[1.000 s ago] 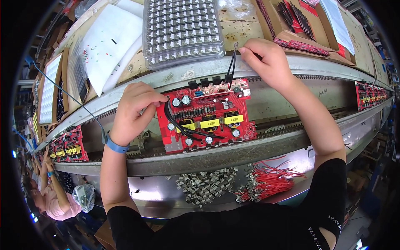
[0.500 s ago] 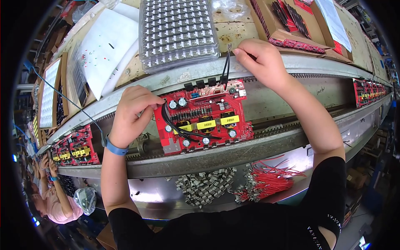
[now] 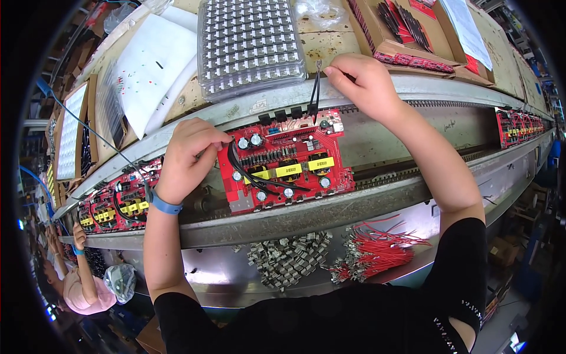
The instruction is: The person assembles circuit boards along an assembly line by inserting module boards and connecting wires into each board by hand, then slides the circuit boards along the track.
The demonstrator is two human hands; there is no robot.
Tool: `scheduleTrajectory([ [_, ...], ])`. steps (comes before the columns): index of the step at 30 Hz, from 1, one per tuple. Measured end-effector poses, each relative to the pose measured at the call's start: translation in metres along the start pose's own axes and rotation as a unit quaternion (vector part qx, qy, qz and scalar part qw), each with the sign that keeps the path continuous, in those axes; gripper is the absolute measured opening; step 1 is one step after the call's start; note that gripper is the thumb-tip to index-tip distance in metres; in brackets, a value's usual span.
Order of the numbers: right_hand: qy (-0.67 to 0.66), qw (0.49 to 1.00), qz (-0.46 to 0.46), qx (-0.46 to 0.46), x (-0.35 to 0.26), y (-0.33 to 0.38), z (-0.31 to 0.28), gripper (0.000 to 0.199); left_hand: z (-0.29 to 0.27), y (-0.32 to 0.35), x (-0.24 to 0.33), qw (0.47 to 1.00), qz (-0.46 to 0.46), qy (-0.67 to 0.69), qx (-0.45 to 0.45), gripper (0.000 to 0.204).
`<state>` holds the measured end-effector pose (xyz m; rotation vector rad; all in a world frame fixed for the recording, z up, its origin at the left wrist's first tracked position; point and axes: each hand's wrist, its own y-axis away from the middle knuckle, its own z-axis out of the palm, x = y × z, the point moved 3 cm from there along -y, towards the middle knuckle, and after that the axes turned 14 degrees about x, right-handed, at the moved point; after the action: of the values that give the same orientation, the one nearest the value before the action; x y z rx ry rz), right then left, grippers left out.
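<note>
A red circuit board (image 3: 286,162) with yellow parts, round capacitors and black wires sits on a metal conveyor rail (image 3: 330,203) in front of me. My left hand (image 3: 186,159) rests curled on the board's left edge, its fingers pinched at the corner; a blue band circles that wrist. My right hand (image 3: 362,85) is raised above the board's far right corner and pinches the upper end of a pair of black wires (image 3: 314,94) that run down to the board.
A clear tray of small parts (image 3: 250,44) and white sheets (image 3: 153,68) lie beyond the rail. Cardboard boxes (image 3: 413,32) hold more parts. Other red boards (image 3: 115,203) (image 3: 519,127) ride the rail. Grey metal pieces (image 3: 286,259) and red wires (image 3: 374,251) lie near me. A person (image 3: 79,283) stands lower left.
The board has slid left along the rail with both hands following. My right hand has lifted the black wires slightly higher above the board's far edge.
</note>
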<state>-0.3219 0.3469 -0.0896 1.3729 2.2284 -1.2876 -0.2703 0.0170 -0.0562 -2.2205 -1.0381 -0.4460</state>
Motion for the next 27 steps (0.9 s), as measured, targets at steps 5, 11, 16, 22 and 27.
scheduleTrajectory([
  [5,0.007,1.0,-0.003,0.002,-0.001,-0.001,-0.001,0.023,0.001,0.0,0.0,1.0,-0.003,-0.001,0.0,0.021],
  [11,0.01,1.0,-0.017,0.016,-0.001,-0.001,0.001,0.027,0.002,0.0,0.002,1.0,0.0,-0.01,0.008,0.017],
  [16,0.013,1.0,-0.012,0.015,-0.003,-0.002,0.001,0.027,0.003,0.001,0.0,1.0,0.01,-0.013,0.013,0.021],
  [22,0.036,0.999,-0.015,0.017,-0.001,-0.003,0.0,0.028,-0.001,0.004,-0.005,0.998,-0.024,0.017,-0.048,0.028],
  [27,0.037,0.999,-0.013,0.02,0.0,-0.003,0.003,0.028,-0.005,0.007,0.005,0.997,-0.004,-0.002,-0.073,0.039],
])
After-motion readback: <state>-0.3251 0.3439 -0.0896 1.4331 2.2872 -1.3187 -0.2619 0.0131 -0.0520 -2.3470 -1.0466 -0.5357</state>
